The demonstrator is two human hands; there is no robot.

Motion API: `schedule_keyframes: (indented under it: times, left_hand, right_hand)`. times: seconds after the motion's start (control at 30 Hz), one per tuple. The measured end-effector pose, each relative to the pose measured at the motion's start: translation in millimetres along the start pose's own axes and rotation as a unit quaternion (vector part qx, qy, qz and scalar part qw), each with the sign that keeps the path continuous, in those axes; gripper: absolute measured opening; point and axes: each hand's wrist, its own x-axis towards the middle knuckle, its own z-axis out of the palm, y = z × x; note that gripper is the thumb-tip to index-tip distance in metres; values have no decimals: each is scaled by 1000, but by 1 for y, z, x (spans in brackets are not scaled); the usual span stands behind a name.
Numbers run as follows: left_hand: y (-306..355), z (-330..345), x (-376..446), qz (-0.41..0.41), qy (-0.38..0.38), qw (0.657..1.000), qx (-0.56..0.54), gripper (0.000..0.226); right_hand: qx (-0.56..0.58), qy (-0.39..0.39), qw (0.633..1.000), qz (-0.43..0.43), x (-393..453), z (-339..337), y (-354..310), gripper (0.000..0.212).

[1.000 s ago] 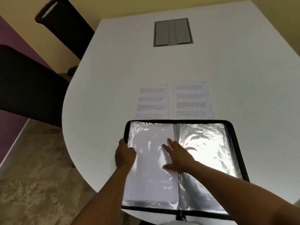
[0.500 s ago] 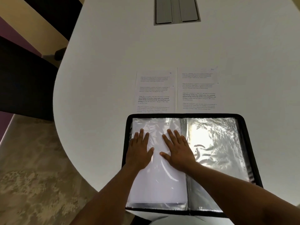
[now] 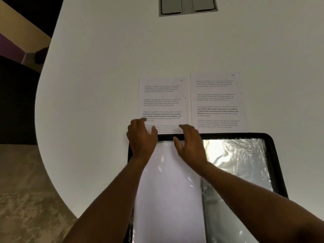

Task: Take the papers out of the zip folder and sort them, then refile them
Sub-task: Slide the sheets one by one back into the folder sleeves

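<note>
Both hands [image 3: 142,137] [image 3: 190,144] loosely spread over zip folder's [image 3: 273,155] top edge

White table [image 3: 105,67]; grey cable hatch [image 3: 188,6] at far edge; patterned floor [image 3: 26,199].

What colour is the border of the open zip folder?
Black. The zip folder's border shows clearly in the head view.

I see a black-edged zip folder [image 3: 273,155] with silvery sleeves; beyond it, white sheets [image 3: 164,102] with black print.
</note>
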Motion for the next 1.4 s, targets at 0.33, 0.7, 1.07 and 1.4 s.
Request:
schedule_keyframes:
  times: [0.33, 0.7, 1.07, 1.4]
  left_hand:
    - [11, 22, 99, -204, -121, 964, 120, 87]
    - [1, 36, 125, -262, -161, 950, 49, 82]
    - [3, 32, 137, -285, -175, 942, -17, 95]
    - [13, 0, 130, -168, -74, 962, -201, 14]
  right_hand:
    - [175, -12, 951, 255, 161, -11, 12, 55]
    - [138, -43, 927, 346, 197, -3, 12, 47]
    - [101, -97, 932, 334, 197, 0, 5, 44]
    - [232, -1, 925, 300, 177, -29, -2, 15]
